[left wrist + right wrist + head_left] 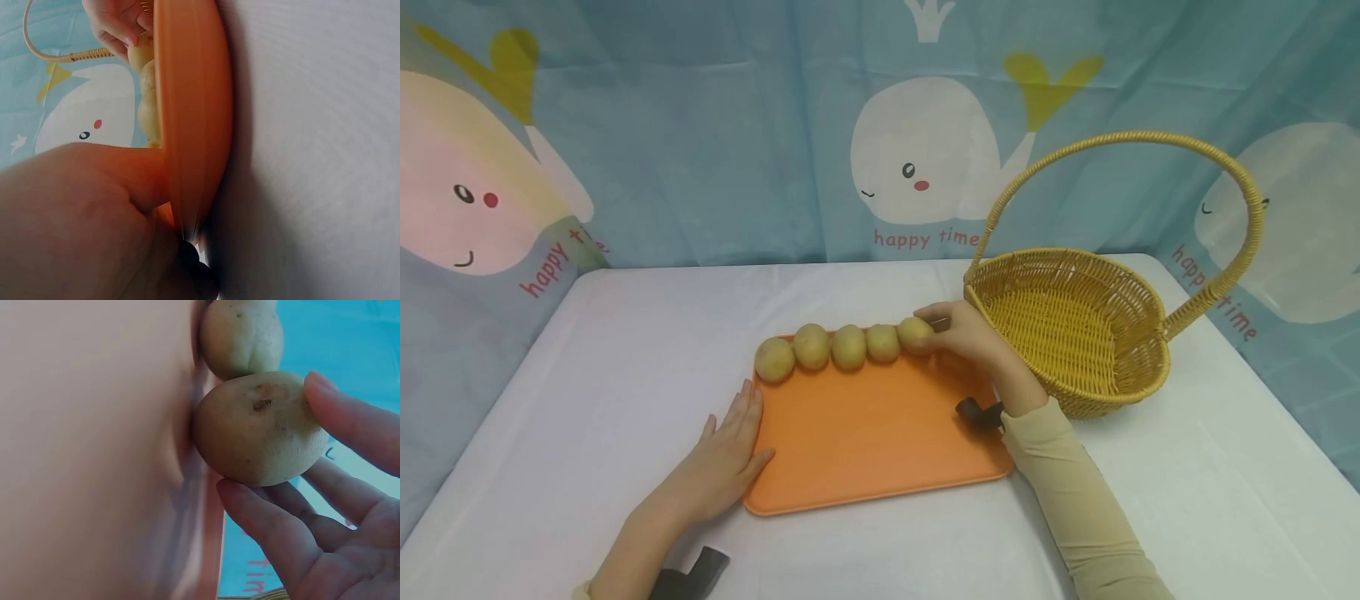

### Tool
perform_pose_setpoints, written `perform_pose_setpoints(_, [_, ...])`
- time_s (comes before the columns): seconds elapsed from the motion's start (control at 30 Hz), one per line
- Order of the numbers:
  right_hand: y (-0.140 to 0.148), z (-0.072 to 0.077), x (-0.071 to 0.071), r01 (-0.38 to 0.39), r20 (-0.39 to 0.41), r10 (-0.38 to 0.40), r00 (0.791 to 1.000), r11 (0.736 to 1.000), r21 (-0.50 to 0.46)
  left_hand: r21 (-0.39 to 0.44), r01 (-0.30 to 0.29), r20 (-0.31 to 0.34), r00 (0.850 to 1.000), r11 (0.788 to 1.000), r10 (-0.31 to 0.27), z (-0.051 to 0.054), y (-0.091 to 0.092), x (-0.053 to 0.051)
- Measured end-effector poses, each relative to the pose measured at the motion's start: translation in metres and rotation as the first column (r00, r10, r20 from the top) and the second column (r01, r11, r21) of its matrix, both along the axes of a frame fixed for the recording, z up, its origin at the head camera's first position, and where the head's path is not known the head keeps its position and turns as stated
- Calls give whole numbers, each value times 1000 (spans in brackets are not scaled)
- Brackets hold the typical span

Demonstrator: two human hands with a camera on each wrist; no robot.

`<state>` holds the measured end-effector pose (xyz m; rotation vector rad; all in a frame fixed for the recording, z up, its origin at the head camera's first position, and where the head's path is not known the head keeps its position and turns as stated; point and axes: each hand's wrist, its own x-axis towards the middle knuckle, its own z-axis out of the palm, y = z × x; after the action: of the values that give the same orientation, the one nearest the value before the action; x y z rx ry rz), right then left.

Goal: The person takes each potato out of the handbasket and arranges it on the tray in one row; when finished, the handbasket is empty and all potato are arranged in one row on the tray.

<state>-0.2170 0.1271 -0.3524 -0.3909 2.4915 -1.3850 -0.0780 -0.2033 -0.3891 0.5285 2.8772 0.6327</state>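
Observation:
Several potatoes (848,347) stand in a row along the far edge of an orange tray (865,433). My right hand (962,333) holds the potato at the row's right end (915,335). In the right wrist view, thumb and fingertips pinch this potato (256,434), which touches its neighbour (240,337). My left hand (722,467) rests against the tray's left side, fingers straight along the edge and thumb over the rim. From the left wrist view, the tray's outer wall (190,106) shows close up; the other fingers are mostly hidden there.
A woven yellow basket (1067,325) with a tall handle stands right of the tray, close to my right forearm. White cloth (647,358) covers the table. A blue curtain (737,150) with whale prints hangs behind. Dark wrist-camera mounts (981,414) sit at both wrists.

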Motion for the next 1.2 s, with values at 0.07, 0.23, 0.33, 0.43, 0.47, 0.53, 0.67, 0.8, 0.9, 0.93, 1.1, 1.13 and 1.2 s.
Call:
perform_pose_setpoints(0.07, [0,0,0,6,0,-6,1000,1000,4,-1,2,6,1000,1000,-2,-1,0,-1])
perform_pose_setpoints(0.23, [-3,-4,-3,14,8,-14,1000,1000,-5,3,3,9,1000,1000,-3,-1,-1,-2])
perform_pose_setpoints(0.33, [-5,-8,-5,6,-3,-6,1000,1000,-3,2,2,5,1000,1000,-2,-1,-2,-2])
perform_pose_setpoints(0.43, [-7,-14,-6,2,-13,-2,1000,1000,9,0,1,0,1000,1000,-1,-1,-3,-1])
perform_pose_setpoints(0.47, [-7,-15,-7,5,-14,-5,1000,1000,15,0,1,-1,1000,1000,-1,-1,-3,-1])
perform_pose_setpoints(0.53, [-8,-17,-8,10,-8,-10,1000,1000,12,2,-1,8,1000,1000,1,-1,-3,-1])
perform_pose_setpoints(0.67, [-9,-18,-8,36,14,-36,999,999,4,7,4,11,1000,1000,-4,-1,-4,-2])
perform_pose_setpoints(0.8, [-10,-18,-8,50,10,-50,999,999,20,6,9,5,1000,1000,-9,0,-4,-2])
perform_pose_setpoints(0.9, [-9,-17,-7,47,-7,-47,999,998,41,6,9,7,1000,1000,-9,0,-3,-2])
perform_pose_setpoints(0.93, [-9,-16,-7,46,-8,-46,999,998,45,6,9,7,1000,1000,-9,0,-3,-2])
perform_pose_setpoints(1.1, [-6,-13,-6,40,-12,-39,999,997,71,10,15,3,1000,1000,-15,-2,-2,-4])
perform_pose_setpoints(1.13, [-6,-11,-6,40,-8,-40,999,997,64,9,15,3,1000,1000,-15,-2,-2,-4])
perform_pose_setpoints(1.2, [-5,-7,-4,38,-8,-38,999,998,45,8,15,4,1000,1000,-15,-2,-2,-3])
